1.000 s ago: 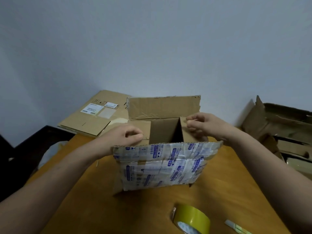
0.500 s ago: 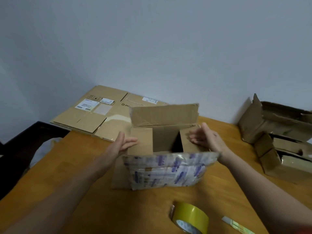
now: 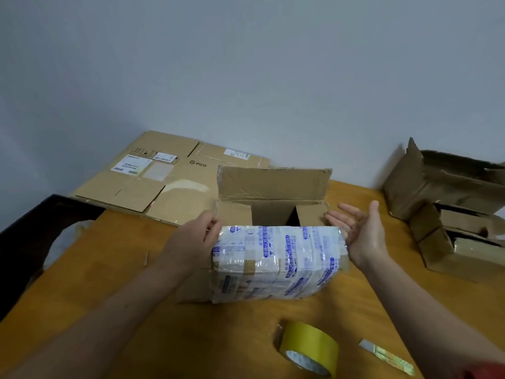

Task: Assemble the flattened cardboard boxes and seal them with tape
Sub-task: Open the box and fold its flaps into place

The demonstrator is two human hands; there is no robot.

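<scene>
Cardboard boxes, four in all, share one wooden table. The largest is one flattened box, lying flat at the far left corner against the wall, with three white labels on its top face. Next comes one torn box at the far right, open and crumpled, with one smaller box just in front of it, also open. One open box stands near the middle of the table, between the two hands. Its front face is wrapped in clear tape with blue print. Its far flap stands upright, and its two side flaps are folded inward over the dark opening. The left hand is at the box's upper left corner, its fingers curled round that corner and holding it, though blur hides how firmly. The right hand is just beside the upper right corner, holding nothing. Its palm is turned toward the box, with the fingers straight and slightly spread and the thumb pointing up. Whether it touches the cardboard cannot be told. One tape roll, yellowish brown, rests on the table in front of the open box, well apart from it. One small flat cutter lies to the right of the roll, near the right forearm.
</scene>
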